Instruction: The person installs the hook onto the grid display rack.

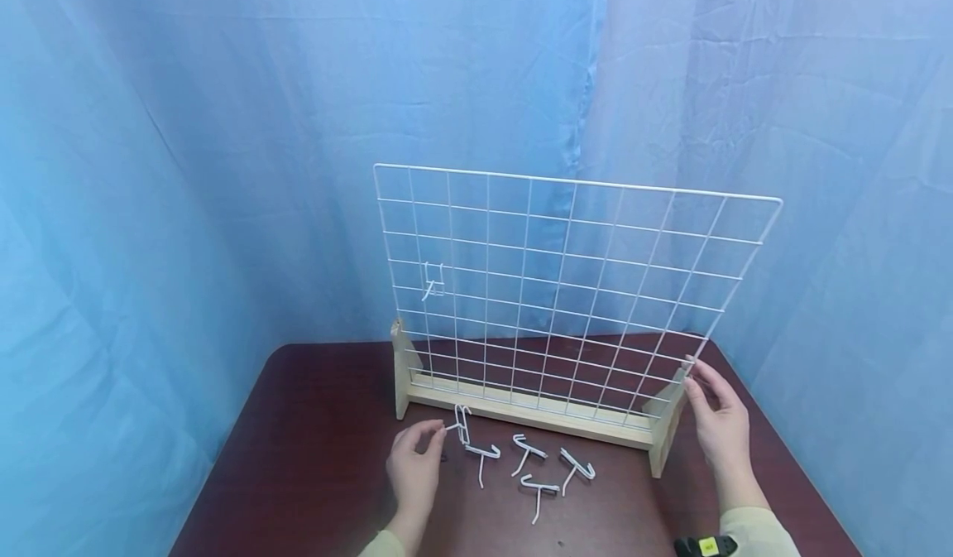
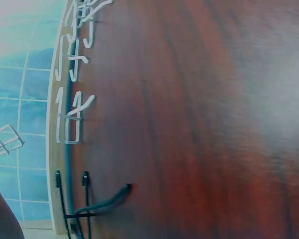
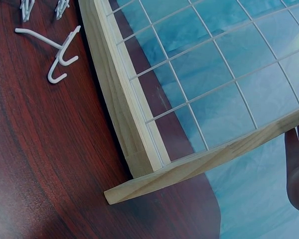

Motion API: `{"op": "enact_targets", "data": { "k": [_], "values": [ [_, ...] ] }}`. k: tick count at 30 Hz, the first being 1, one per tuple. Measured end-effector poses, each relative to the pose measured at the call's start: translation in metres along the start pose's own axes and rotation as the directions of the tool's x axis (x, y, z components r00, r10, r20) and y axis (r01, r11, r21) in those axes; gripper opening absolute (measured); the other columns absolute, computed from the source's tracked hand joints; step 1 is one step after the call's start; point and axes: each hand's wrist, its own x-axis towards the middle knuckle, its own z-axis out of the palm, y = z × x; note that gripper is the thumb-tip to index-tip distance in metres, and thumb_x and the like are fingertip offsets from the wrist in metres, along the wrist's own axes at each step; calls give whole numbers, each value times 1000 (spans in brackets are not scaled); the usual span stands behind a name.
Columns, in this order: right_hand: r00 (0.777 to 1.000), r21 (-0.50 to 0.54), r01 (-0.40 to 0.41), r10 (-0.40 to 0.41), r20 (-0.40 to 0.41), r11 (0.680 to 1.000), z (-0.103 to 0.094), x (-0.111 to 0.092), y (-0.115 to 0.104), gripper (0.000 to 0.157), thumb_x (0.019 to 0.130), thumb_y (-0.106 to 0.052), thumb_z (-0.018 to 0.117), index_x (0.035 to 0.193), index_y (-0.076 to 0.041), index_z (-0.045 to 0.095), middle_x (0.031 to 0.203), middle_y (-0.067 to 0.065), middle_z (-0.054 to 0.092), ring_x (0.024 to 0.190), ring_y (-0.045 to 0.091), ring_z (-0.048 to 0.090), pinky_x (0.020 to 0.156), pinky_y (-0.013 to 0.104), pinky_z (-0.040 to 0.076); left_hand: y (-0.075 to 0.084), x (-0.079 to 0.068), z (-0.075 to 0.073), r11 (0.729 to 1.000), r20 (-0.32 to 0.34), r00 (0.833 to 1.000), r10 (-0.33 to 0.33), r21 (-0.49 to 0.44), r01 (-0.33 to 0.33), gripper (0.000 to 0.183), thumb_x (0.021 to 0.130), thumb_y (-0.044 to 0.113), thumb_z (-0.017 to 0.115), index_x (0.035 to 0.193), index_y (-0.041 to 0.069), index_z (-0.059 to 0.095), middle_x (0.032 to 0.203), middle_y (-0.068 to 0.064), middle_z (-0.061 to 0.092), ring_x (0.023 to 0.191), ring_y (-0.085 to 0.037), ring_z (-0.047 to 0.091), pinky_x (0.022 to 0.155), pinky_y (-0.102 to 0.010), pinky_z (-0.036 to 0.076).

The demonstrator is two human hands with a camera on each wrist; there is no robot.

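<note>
My left hand [image 1: 414, 468] pinches the stem of a white wire hook [image 1: 462, 426] between thumb and fingertips, just in front of the rack's wooden base. In the left wrist view, that hook [image 2: 7, 142] shows past the fingers at the left edge. My right hand [image 1: 724, 424] holds the right side of the white wire grid rack [image 1: 577, 182], thumb and fingers at the top of its wooden upright [image 1: 668, 424]. One white hook [image 1: 433, 280] hangs on the grid's left part. Several white hooks, among them a near one [image 1: 539, 488], lie in front of the base.
A black wire hook [image 2: 89, 211] lies on the dark red wooden table [image 1: 313, 424], mostly hidden by my left hand in the head view. The wooden base rail [image 1: 521, 408] runs along the grid's foot. Blue curtains [image 1: 298, 127] surround the table at the back and sides.
</note>
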Motion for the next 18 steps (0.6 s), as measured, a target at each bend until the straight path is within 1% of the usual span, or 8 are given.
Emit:
{"op": "enact_targets", "data": {
  "k": [5, 6, 9, 12, 13, 18],
  "values": [
    [1000, -2, -5, 5, 2, 1000, 0, 0, 1, 34, 97, 0, 60, 130, 5, 59, 103, -26, 61, 96, -5, 56, 79, 4, 45, 9, 8, 2, 1000, -6, 1000, -10, -17, 10, 16, 77, 5, 83, 87, 16, 77, 85, 9, 73, 86, -16, 63, 76, -29, 48],
    [1000, -3, -3, 3, 1, 1000, 0, 0, 1, 34, 97, 0, 60, 130, 5, 59, 103, -26, 61, 96, -5, 56, 79, 4, 45, 11, 9, 2, 1000, -8, 1000, -7, -19, 6, 16, 77, 5, 83, 87, 16, 77, 85, 8, 73, 87, -16, 63, 79, -30, 48],
    [1000, -9, -1, 1, 0, 1000, 0, 0, 1, 33, 97, 0, 60, 130, 5, 60, 104, -26, 61, 96, -5, 56, 79, 4, 45, 16, 13, 3, 1000, -16, 1000, 6, -25, -7, 15, 77, 6, 83, 87, 15, 78, 86, 8, 74, 87, -17, 64, 80, -31, 48],
    [1000, -15, -3, 3, 0, 1000, 0, 0, 0, 33, 97, -1, 60, 130, 4, 60, 104, -26, 61, 96, -5, 56, 79, 4, 45, 21, 18, 4, 999, -26, 999, 19, -29, -20, 14, 77, 6, 83, 87, 15, 78, 86, 7, 74, 87, -17, 64, 80, -31, 49],
    [1000, -17, -3, 3, 1, 1000, 0, -1, 0, 33, 97, -1, 60, 130, 4, 60, 104, -26, 61, 96, -6, 56, 79, 4, 45, 23, 19, 4, 999, -28, 999, 20, -33, -21, 14, 77, 6, 84, 87, 15, 78, 86, 7, 74, 86, -17, 64, 77, -32, 49],
    [1000, -12, 8, -8, -4, 1000, 0, -1, 0, 33, 97, 0, 60, 129, 4, 60, 104, -26, 62, 96, -6, 56, 79, 4, 45, 34, 28, 4, 999, -38, 999, 17, -50, -19, 12, 78, 7, 84, 87, 14, 78, 84, 6, 73, 86, -16, 64, 78, -32, 50]
  ]
}}
